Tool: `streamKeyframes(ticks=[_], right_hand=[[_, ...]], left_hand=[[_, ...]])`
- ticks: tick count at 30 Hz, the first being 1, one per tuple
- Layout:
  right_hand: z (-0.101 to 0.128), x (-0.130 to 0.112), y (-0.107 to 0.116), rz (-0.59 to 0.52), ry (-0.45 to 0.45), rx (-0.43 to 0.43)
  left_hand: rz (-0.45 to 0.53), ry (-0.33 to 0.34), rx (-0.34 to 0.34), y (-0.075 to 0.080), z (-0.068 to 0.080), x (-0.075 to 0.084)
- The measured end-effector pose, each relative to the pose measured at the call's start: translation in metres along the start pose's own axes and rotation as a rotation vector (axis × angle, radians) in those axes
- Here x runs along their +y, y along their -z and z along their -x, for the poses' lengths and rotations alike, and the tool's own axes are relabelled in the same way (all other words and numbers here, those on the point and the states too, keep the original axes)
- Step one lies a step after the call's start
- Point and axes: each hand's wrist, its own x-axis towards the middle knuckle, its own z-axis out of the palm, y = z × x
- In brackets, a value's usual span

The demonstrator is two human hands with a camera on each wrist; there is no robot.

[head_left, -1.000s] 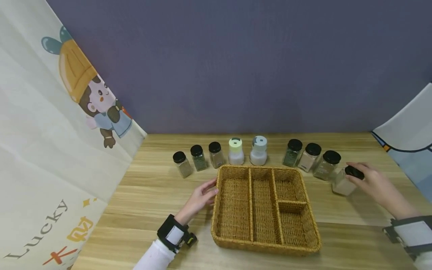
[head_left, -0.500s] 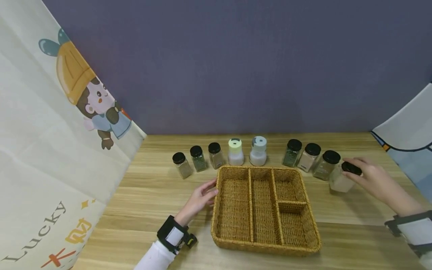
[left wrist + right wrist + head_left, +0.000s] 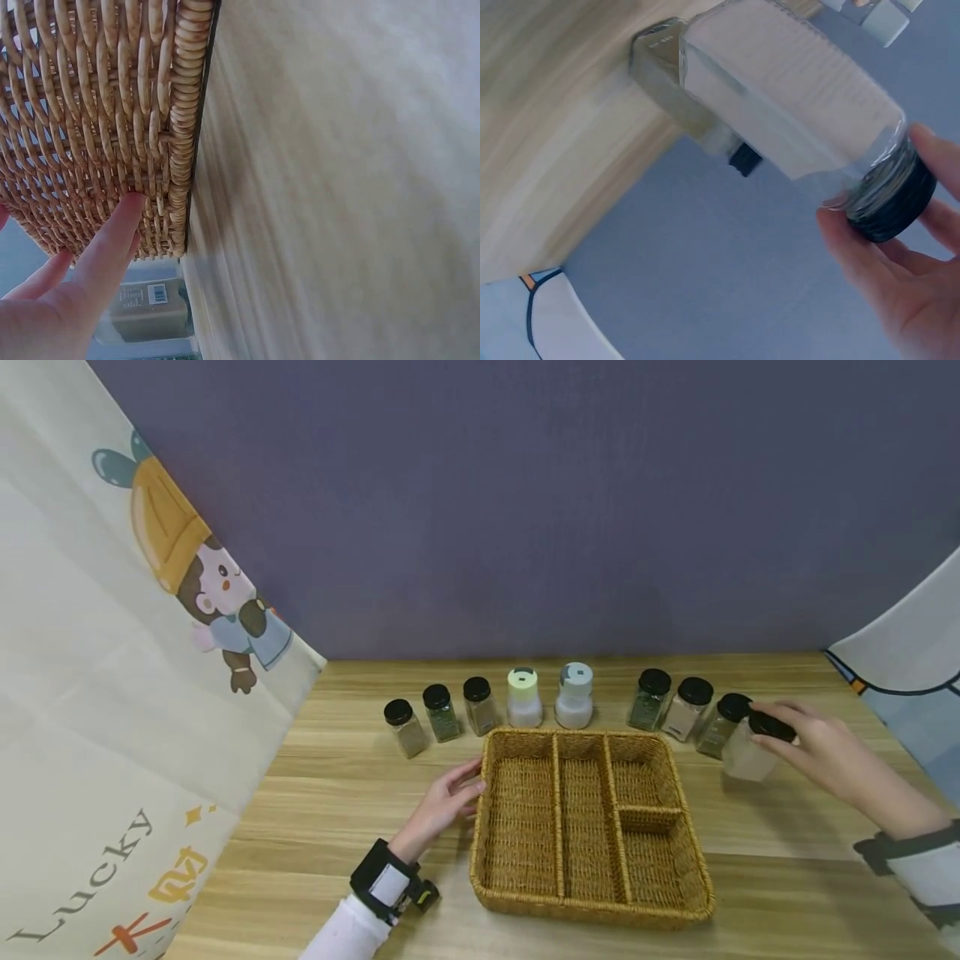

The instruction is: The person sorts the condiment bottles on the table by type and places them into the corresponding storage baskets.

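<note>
A wicker basket with several compartments lies on the wooden table. My left hand rests with straight fingers against the basket's left wall. At the right, my right hand grips the black lid of a clear jar holding pale powder. The right wrist view shows this jar lifted off the table and tilted, fingertips curled round its lid. Behind it stands another black-lidded jar.
A row of spice jars lines the back of the table: three at the left, two white shakers in the middle, others at the right. Printed cloth hangs at the left, more cloth at the right.
My right hand has carried the pale-powder jar up and to the left, toward the basket. The left hand has stayed against the basket.
</note>
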Motion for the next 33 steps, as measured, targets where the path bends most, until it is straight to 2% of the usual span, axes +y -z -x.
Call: streamKeyframes(ticks=[12, 18, 29, 33], right_hand=[[-0.012, -0.014, 0.008, 0.013, 0.033, 0.02], [-0.02, -0.021, 0.01, -0.002, 0.101, 0.059], [-0.034, -0.042, 0.017, -0.001, 0.089, 0.02], [-0.039, -0.05, 0.019, -0.015, 0.059, -0.018]], left_hand=[[-0.009, 0.001, 0.009, -0.001, 0.002, 0.001], [0.022, 0.006, 0.011, -0.002, 0.002, 0.001], [0.011, 0.008, 0.017, -0.001, -0.001, 0.0], [0.022, 0.015, 0.019, -0.003, 0.002, 0.006]])
